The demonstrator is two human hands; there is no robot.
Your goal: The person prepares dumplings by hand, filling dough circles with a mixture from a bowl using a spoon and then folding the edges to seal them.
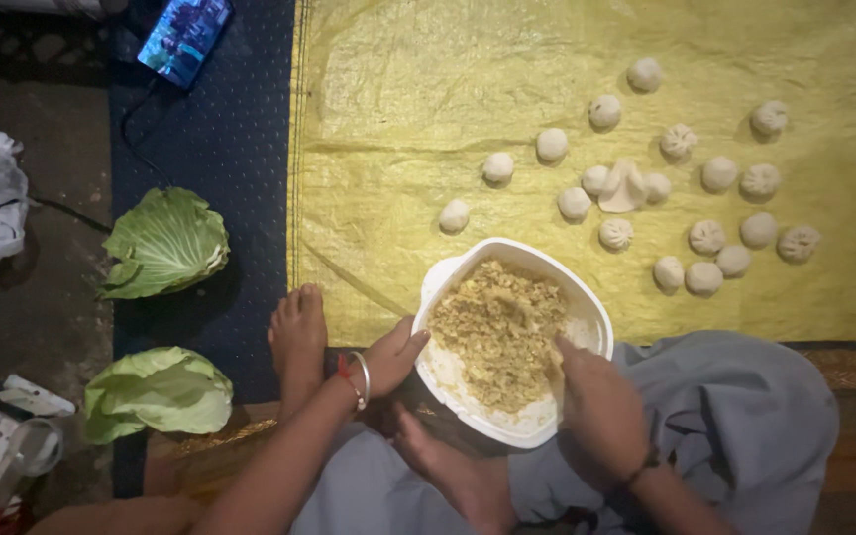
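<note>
White bowl (587,307) of tan crumbly filling (497,332), pale dumplings (707,237) on yellow sheet (398,119), green cabbage leaves (165,243), dotted navy mat (230,129)
</note>
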